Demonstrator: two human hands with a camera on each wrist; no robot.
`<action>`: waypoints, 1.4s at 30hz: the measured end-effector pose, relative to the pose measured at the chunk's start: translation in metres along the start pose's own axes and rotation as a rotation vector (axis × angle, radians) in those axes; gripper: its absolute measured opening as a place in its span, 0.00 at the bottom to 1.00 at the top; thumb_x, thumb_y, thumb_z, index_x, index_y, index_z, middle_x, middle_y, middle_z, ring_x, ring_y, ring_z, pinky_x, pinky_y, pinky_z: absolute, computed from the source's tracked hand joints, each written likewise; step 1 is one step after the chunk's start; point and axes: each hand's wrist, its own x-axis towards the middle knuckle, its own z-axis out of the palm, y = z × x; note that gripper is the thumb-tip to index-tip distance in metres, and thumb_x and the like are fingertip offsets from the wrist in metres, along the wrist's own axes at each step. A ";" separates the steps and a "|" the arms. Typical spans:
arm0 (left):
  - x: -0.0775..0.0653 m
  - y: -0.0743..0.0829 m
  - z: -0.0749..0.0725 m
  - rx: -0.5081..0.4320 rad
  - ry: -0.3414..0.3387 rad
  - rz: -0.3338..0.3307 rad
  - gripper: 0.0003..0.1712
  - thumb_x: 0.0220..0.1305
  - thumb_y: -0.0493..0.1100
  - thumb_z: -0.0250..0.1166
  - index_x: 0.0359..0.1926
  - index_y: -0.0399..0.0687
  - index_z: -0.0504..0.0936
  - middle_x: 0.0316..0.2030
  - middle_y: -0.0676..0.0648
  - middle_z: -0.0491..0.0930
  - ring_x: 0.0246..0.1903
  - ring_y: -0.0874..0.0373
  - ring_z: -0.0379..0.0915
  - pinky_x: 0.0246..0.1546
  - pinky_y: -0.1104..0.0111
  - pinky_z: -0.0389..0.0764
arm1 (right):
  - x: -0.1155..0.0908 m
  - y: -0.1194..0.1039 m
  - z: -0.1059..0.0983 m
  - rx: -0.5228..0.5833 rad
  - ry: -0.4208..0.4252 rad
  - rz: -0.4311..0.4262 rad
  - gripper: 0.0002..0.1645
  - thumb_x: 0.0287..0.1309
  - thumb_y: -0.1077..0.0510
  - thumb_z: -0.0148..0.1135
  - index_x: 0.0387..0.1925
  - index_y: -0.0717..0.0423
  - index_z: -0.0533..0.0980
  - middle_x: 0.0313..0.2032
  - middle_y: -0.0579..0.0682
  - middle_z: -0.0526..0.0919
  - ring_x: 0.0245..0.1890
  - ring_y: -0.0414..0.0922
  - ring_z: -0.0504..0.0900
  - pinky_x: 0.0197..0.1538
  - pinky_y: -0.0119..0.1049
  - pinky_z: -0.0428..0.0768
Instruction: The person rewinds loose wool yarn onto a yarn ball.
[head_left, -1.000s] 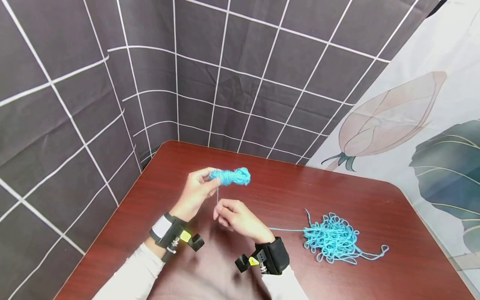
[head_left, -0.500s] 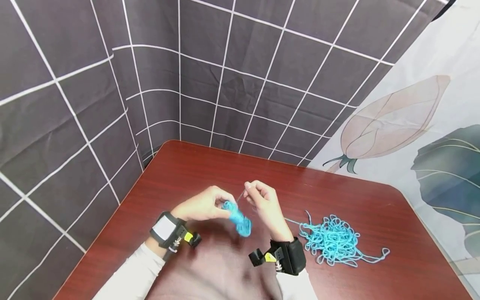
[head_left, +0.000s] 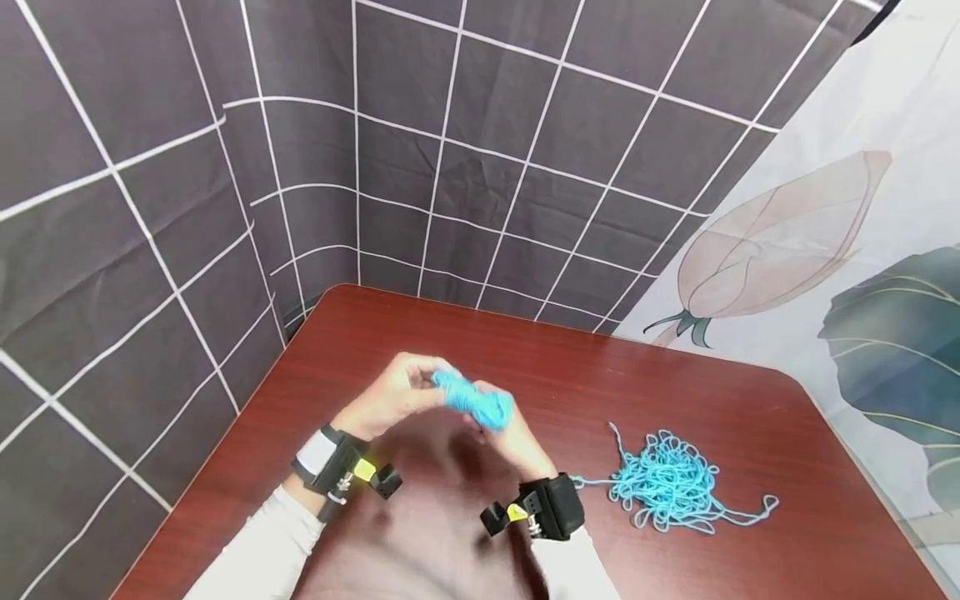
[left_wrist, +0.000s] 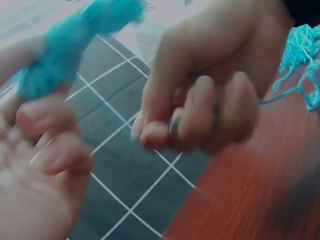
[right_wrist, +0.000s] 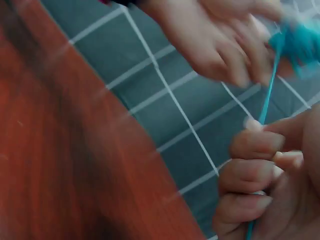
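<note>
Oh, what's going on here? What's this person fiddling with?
A person is handling bright blue cord. The left hand holds a small bundle of it above the reddish-brown table, and the curled fingers of the right hand grip a strand running from that bundle. The strand leads on past the right hand to a loose, looped pile on the table, on the person's right. Plenty of cord lies in that pile, not gathered into the bundle.

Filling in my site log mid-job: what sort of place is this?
Probably a makeshift indoor work corner: a reddish-brown wooden-looking table, with a dark, creased grid-patterned cloth behind it and a pale hanging with a large flower print beside that.
</note>
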 end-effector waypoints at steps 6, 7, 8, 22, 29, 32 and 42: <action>0.002 -0.007 0.005 0.298 -0.221 0.009 0.04 0.52 0.38 0.66 0.31 0.48 0.83 0.19 0.54 0.74 0.23 0.63 0.67 0.24 0.74 0.71 | 0.001 0.002 -0.022 0.151 0.119 0.081 0.20 0.66 0.54 0.48 0.30 0.71 0.69 0.14 0.43 0.61 0.12 0.37 0.57 0.16 0.25 0.56; 0.003 -0.008 0.006 0.364 -0.202 0.005 0.03 0.52 0.40 0.66 0.30 0.49 0.83 0.19 0.55 0.73 0.22 0.64 0.66 0.22 0.74 0.70 | -0.001 -0.004 -0.022 0.111 0.110 0.078 0.20 0.66 0.54 0.48 0.30 0.71 0.69 0.13 0.44 0.60 0.12 0.37 0.56 0.16 0.26 0.56; 0.004 -0.011 0.006 0.430 -0.161 0.000 0.02 0.51 0.41 0.67 0.29 0.51 0.83 0.18 0.56 0.73 0.21 0.65 0.65 0.22 0.74 0.69 | -0.003 -0.013 -0.020 0.055 0.093 0.061 0.20 0.66 0.54 0.48 0.30 0.70 0.70 0.14 0.44 0.61 0.12 0.37 0.57 0.17 0.26 0.56; 0.000 -0.004 -0.004 -0.030 0.247 -0.005 0.10 0.54 0.32 0.63 0.40 0.33 0.80 0.21 0.52 0.75 0.16 0.62 0.62 0.14 0.75 0.64 | -0.006 -0.022 0.007 -0.241 -0.249 -0.107 0.12 0.65 0.68 0.42 0.30 0.69 0.71 0.16 0.51 0.65 0.14 0.34 0.61 0.18 0.25 0.61; 0.001 -0.002 0.004 0.210 -0.171 0.029 0.07 0.51 0.32 0.64 0.32 0.44 0.83 0.22 0.54 0.76 0.23 0.62 0.69 0.24 0.76 0.72 | 0.003 0.015 -0.025 -0.016 0.008 -0.022 0.17 0.66 0.56 0.47 0.28 0.66 0.70 0.17 0.46 0.63 0.16 0.37 0.62 0.19 0.26 0.60; 0.002 -0.008 0.007 0.420 -0.210 0.032 0.07 0.49 0.36 0.65 0.29 0.53 0.83 0.16 0.56 0.70 0.19 0.65 0.62 0.20 0.76 0.64 | 0.001 0.008 -0.031 -0.009 0.035 0.045 0.23 0.67 0.49 0.45 0.28 0.68 0.69 0.16 0.48 0.61 0.13 0.39 0.57 0.17 0.27 0.57; 0.006 -0.018 0.004 0.569 0.521 0.055 0.08 0.48 0.36 0.67 0.33 0.45 0.86 0.16 0.49 0.75 0.16 0.61 0.64 0.14 0.72 0.66 | -0.011 -0.023 0.007 -0.307 -0.190 -0.091 0.16 0.68 0.56 0.43 0.26 0.54 0.72 0.16 0.44 0.65 0.16 0.37 0.63 0.22 0.26 0.63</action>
